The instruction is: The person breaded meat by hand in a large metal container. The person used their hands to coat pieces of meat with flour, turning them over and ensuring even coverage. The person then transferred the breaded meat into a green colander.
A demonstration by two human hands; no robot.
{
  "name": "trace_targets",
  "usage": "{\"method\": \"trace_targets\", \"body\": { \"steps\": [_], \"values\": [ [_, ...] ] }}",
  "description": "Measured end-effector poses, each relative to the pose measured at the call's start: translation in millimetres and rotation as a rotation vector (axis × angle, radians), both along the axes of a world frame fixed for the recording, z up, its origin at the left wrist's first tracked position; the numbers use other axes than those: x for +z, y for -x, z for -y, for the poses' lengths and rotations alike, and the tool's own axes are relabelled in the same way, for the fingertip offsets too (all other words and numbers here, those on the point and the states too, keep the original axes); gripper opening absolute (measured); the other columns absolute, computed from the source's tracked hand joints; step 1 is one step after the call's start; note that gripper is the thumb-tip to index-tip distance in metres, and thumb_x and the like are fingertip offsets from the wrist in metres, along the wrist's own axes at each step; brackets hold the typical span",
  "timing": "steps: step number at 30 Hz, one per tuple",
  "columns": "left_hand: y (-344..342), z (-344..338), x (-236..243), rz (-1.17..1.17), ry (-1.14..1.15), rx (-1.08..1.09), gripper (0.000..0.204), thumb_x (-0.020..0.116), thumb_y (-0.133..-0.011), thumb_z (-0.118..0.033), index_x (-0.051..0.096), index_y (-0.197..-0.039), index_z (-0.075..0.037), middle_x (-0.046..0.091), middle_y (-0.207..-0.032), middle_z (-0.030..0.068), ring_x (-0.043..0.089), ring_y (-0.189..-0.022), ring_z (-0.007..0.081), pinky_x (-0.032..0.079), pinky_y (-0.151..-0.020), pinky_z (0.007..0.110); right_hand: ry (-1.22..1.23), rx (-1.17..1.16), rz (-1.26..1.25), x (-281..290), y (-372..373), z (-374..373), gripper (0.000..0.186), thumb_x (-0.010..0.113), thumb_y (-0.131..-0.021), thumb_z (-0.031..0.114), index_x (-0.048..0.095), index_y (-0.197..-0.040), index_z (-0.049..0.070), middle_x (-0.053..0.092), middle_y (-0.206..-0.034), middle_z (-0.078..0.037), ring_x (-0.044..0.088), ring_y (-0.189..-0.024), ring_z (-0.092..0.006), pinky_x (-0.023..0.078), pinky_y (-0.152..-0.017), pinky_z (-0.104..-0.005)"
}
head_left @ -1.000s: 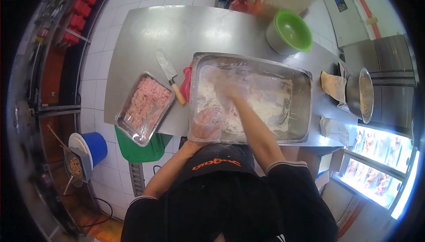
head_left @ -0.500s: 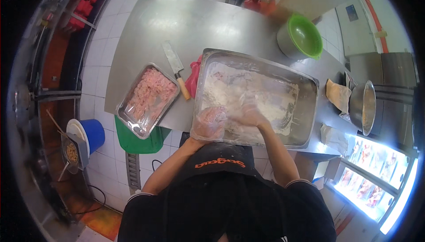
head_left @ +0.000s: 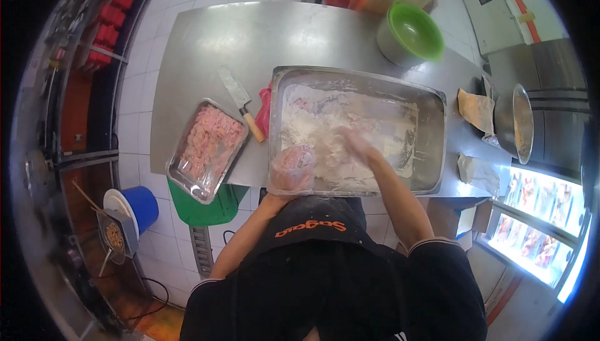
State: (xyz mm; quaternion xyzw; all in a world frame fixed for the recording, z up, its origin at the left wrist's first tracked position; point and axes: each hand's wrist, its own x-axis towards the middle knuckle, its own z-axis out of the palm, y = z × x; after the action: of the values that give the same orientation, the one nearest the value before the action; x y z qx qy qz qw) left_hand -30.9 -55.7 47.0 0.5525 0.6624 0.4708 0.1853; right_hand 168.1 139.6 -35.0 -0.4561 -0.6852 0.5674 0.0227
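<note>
My left hand (head_left: 280,188), at the near left corner of the steel pan (head_left: 422,141), holds what looks like pink meat in clear plastic (head_left: 294,163); the plastic partly hides its fingers. My right hand (head_left: 356,142) is in the white flour (head_left: 300,122), its fingers smeared by motion, so what it holds is unclear. Some pink pieces lie coated in the flour. Left of the pan are a foil tray (head_left: 179,166) of pink chopped meat, a cleaver (head_left: 237,94) with a wooden handle and some pink plastic (head_left: 264,110).
A green bowl (head_left: 415,32) in a pot stands at the back right, with paper bags (head_left: 472,110) and a steel bowl (head_left: 522,122) at the right. A green bin (head_left: 194,210) and blue bucket (head_left: 144,207) stand below left. A lit display cooler (head_left: 537,228) is lower right.
My right hand has moved from the pan's back left toward its middle, dipping nearer and rising slightly again. My left hand stays at the near left corner; the view shifts slightly.
</note>
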Motion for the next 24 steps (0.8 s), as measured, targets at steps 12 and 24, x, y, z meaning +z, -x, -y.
{"method": "trace_targets", "body": {
  "steps": [12, 24],
  "values": [
    [0.9, 6.5, -10.5, -0.025, 0.014, -0.031, 0.034, 0.078, -0.082, -0.011, 0.071, -0.115, -0.004, 0.073, -0.116, 0.0172, 0.070, -0.107, 0.0385, 0.057, -0.093, 0.045, -0.409, 0.168, 0.372, -22.9, 63.5, 46.2, 0.066, 0.068, -0.091, 0.050, 0.062, -0.143, 0.011, 0.072, -0.115, -0.030, 0.070, -0.107, -0.0405, 0.053, -0.098, -0.0478],
    [0.7, 5.0, -7.3, -0.024, 0.021, -0.061, 0.036, 0.080, -0.083, -0.008, 0.068, -0.116, -0.004, 0.074, -0.119, 0.0164, 0.070, -0.111, 0.0381, 0.056, -0.097, 0.046, -0.856, 0.469, 0.432, -0.2, 142.6, 11.6, 0.053, 0.055, -0.095, 0.029, 0.063, -0.135, -0.005, 0.070, -0.124, -0.028, 0.065, -0.120, -0.0436, 0.044, -0.111, -0.0565]
  ]
}}
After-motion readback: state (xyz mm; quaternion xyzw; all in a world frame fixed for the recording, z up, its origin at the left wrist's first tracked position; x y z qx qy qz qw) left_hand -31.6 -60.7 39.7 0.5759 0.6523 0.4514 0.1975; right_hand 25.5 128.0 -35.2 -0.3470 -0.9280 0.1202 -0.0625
